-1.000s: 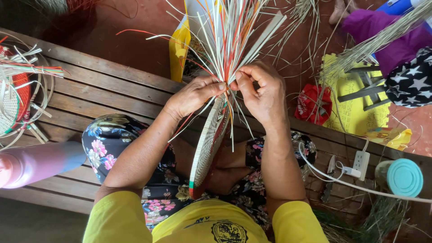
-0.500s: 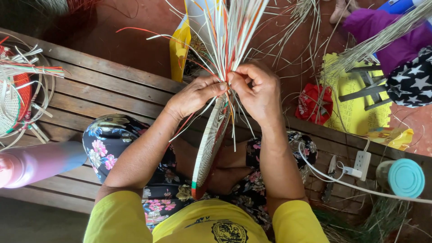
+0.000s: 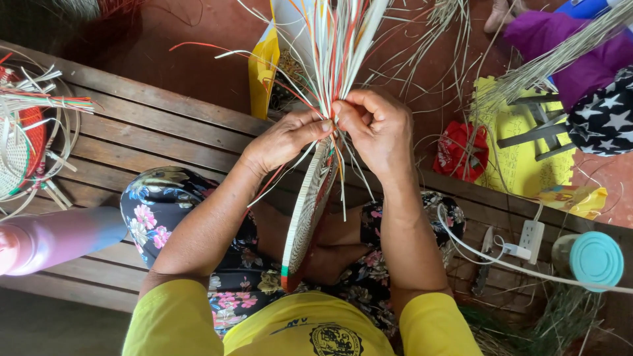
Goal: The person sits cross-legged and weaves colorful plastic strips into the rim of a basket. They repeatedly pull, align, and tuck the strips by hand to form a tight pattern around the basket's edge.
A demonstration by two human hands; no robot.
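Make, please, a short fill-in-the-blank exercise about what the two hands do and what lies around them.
1. Both hands, the left hand and the right hand, pinch thin strips at the top edge of a flat ____ panel.
2. The loose strips fan ____ from the hands.
3. The person sits on a bench made of ____ slats.
4. The bottle at the right has a ____ lid.

Missing words: woven; upward; wooden; turquoise

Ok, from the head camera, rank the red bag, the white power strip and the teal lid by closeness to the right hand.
From the right hand:
1. Red bag, just to its right on the floor.
2. White power strip, lower right on the bench.
3. Teal lid, farthest, near the right edge.
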